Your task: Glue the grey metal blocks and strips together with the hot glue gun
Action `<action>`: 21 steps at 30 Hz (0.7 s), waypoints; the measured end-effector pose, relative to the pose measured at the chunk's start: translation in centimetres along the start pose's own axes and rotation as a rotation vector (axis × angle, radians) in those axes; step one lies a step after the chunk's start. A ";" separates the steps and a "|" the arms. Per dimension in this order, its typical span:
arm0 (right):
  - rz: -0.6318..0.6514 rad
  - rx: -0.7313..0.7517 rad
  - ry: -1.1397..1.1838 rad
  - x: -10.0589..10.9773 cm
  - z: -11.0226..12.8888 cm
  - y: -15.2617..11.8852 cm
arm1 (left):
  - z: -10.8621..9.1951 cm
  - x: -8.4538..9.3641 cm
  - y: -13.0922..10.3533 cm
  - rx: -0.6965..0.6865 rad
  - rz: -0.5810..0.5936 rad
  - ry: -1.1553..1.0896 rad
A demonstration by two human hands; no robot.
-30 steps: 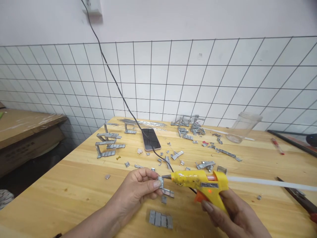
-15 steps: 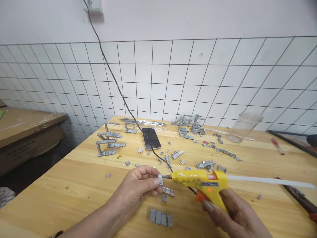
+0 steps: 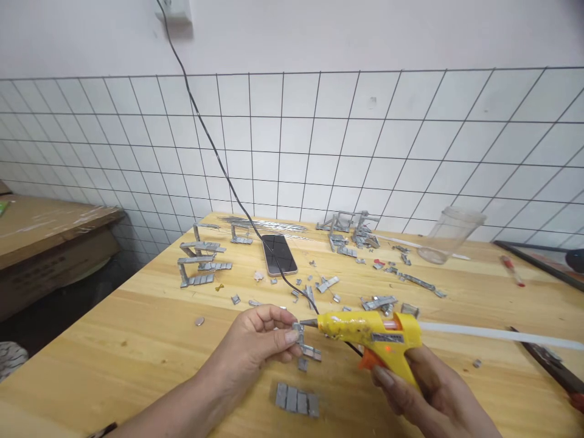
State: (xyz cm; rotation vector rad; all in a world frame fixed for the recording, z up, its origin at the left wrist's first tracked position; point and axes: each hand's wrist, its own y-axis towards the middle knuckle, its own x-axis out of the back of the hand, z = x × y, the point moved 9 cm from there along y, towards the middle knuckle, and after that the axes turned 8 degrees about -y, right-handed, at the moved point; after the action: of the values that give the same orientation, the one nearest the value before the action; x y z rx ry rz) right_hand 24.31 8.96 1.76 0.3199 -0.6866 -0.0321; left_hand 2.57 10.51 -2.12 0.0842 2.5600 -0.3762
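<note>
My right hand [image 3: 429, 386] is wrapped round the handle of a yellow glue gun [image 3: 365, 328], its thumb beside the orange trigger. A long white glue stick [image 3: 497, 336] sticks out of the gun's back. Between thumb and fingers, my left hand [image 3: 260, 337] pinches a small grey metal piece [image 3: 298, 331]. The gun's nozzle points left and meets or nearly meets the top of that piece. Just below the pinch lie a short grey strip [image 3: 311, 353] and a small grey bit [image 3: 302, 365]. Nearer to me rests a flat panel of grey slats [image 3: 297, 400].
A phone [image 3: 279, 254] lies mid-table with the black cord [image 3: 228, 176] crossing it. Grey stepped assemblies [image 3: 201, 264] stand at left, more frames [image 3: 349, 231] at the back. A clear plastic cup [image 3: 451, 234] tilts at right, near dark-bladed pliers or cutters [image 3: 547, 365]. Grey scraps are scattered around.
The nozzle has shifted slightly up and right relative to the small metal piece, uncovering more of its top. Both hands keep their grips, and the table things stay put.
</note>
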 end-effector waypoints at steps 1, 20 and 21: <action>0.026 0.018 -0.019 -0.1 0.1 0.1 | 0.0 0.0 0.0 0.000 -0.004 -0.001; 0.020 0.066 -0.051 0.0 0.2 0.2 | 0.1 -0.1 0.1 0.009 0.015 -0.093; 0.023 0.073 -0.063 0.0 0.3 0.1 | 0.1 0.0 0.1 0.006 0.013 -0.096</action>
State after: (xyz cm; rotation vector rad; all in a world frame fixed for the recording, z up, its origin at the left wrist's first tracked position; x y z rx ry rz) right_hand 24.13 9.03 1.98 0.3821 -0.7552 0.0043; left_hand 2.64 10.53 -2.22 0.0830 2.4623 -0.3733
